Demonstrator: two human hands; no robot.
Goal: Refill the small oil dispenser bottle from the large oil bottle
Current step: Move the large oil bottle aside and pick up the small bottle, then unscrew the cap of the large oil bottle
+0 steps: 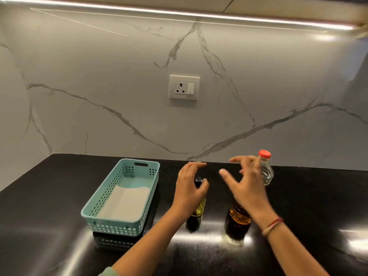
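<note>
On the left part of the black table (49, 206) stands a light green basket (121, 198) with holes in its walls; something pale lies flat on its floor. The glossy table surface gives a dark reflection of the basket below it.

At 3 o'clock from the basket is the left hand (190, 188). Its fingers are spread and curved, and it hovers around the black top of the small bottle (196, 214). I cannot tell if the hand touches the top, because the palm hides that side. The small bottle stands upright on the table, with yellow oil showing in its middle and a dark lower part.

At 3 o'clock from the small bottle, just beside it, stands the large bottle (238, 218) with amber oil inside. The right hand (247, 184) is above it, fingers open and spread, a little blurred; the top of the large bottle is hidden behind this hand, so contact is not clear. There are thread bands on the right wrist.

At 1 o'clock from the large bottle, near the wall, a clear bottle (265, 170) with a red cap stands upright. On the marble wall above, at 12 o'clock from the hands, is a white socket (184, 87).
</note>
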